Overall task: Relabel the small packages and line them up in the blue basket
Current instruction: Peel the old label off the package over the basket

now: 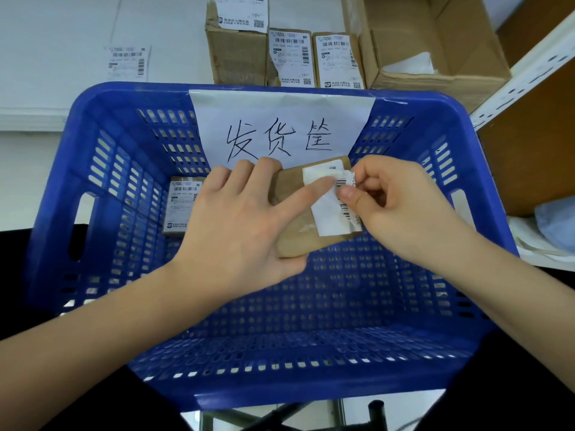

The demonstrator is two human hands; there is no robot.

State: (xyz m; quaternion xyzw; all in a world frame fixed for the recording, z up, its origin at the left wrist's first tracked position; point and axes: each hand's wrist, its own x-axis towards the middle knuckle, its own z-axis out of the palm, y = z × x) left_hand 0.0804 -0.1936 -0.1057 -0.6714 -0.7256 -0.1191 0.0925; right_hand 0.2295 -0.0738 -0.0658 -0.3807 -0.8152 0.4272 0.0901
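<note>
Above the blue basket (93,144): left hand (236,219) gripping the package (298,231), right hand (395,203) pinching its label (329,209). Peeling slowly, keeping it flat, likely avoiding tears.

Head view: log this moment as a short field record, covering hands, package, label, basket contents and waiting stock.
left hand: grips small package above the basket
right hand: pinches label, partly peeled from that package
blue basket: one labelled package inside, by far-left wall
basket sign: handwritten paper on far wall
waiting stock: labelled boxes behind basket
</note>
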